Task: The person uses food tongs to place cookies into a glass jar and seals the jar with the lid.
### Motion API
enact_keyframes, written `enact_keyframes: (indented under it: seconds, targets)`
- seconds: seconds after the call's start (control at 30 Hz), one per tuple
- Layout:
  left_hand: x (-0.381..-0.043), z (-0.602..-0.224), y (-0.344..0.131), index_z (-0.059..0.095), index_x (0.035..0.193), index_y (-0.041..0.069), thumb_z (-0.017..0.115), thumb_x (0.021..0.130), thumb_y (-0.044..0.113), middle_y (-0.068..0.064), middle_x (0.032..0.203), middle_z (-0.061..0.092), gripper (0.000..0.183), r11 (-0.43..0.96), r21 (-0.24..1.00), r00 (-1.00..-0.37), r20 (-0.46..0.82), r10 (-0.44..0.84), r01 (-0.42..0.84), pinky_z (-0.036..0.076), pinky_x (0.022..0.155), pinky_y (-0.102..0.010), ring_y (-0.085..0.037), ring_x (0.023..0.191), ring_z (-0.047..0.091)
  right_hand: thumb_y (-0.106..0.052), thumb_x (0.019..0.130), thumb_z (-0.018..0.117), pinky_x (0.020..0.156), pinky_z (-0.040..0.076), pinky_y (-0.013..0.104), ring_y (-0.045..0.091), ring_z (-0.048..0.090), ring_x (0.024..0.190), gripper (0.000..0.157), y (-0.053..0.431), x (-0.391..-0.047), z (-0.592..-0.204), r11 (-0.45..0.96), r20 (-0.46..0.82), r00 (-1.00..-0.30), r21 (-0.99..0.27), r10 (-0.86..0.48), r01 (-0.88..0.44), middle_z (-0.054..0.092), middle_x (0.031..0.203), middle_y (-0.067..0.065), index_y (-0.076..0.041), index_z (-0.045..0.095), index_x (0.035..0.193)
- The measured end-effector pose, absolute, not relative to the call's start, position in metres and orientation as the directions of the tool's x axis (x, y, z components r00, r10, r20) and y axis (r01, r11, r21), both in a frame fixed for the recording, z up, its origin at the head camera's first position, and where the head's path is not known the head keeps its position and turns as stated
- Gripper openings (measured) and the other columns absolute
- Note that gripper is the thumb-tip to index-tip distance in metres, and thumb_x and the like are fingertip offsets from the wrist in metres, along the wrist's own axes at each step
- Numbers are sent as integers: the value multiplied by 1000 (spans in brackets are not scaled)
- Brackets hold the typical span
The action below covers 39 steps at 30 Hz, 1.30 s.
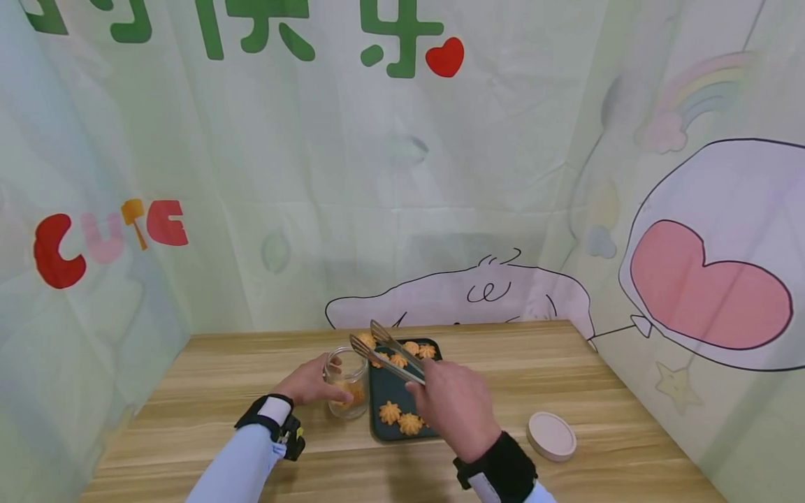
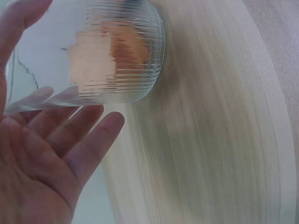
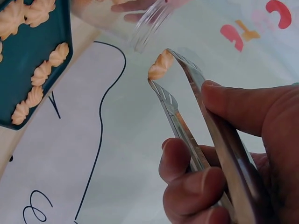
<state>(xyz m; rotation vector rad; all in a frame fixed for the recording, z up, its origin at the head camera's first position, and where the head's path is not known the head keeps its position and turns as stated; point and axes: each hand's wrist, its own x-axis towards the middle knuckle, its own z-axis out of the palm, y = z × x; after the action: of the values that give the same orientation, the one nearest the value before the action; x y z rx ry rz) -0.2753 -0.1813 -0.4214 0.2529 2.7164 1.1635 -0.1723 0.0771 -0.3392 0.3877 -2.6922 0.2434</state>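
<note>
My left hand [image 1: 308, 383] holds a clear glass jar [image 1: 360, 377] at the left of the baking tray, thumb in front and fingers round the far side. Orange-brown cookies [image 2: 112, 56] lie at the bottom of the ribbed jar, which has no lid on. With my right hand [image 1: 459, 405] I grip metal tongs [image 1: 393, 349], reaching over the tray toward the jar. Between the tong tips is a piped, star-shaped cookie [image 3: 160, 64], held above and close to the jar's open mouth in the right wrist view.
The dark baking tray [image 1: 386, 391] bears several cookies [image 1: 390, 412] at its far and near ends; my right hand hides part of it. A round pale lid [image 1: 552, 434] lies on the wooden table [image 1: 251, 370] at the right. A printed curtain [image 1: 283, 175] hangs behind the table.
</note>
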Motion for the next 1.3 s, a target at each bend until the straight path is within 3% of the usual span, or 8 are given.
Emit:
enact_keyframes:
  seconds: [0.5,0.83,1.0,1.3]
  targets:
    - [-276,-423,-181,50,137,2,91,69,32,-17,131,57,85,675,736,-969,-121,213,57,38,102,-58,-37,122,51,-35,82,80,40,31,25,6,38,46,31,66,-171,-343,928,444,-842,-61,-305,-368,48,59,-6,-8,69,90]
    - [-280,-425,-183,53,130,3,92,68,33,-14,123,59,79,689,719,-969,-94,227,92,42,99,-53,-31,114,54,-33,83,79,44,40,28,11,51,52,32,75,-173,-345,941,427,-869,-102,-251,-322,57,64,-1,-4,70,95]
    - [-279,-427,-183,53,130,3,92,68,32,-13,123,59,79,693,717,-970,-103,218,79,42,98,-53,-30,112,54,-32,83,79,44,40,30,11,49,51,28,81,-175,-347,945,410,-884,-129,-224,-299,53,62,-2,-7,68,89]
    - [-279,-426,-182,53,131,4,92,68,33,-13,124,59,79,699,712,-971,-118,208,63,43,97,-53,-29,109,54,-32,85,78,45,39,31,12,48,51,30,94,-178,-351,955,375,-908,-145,-188,-258,54,63,0,-4,71,94]
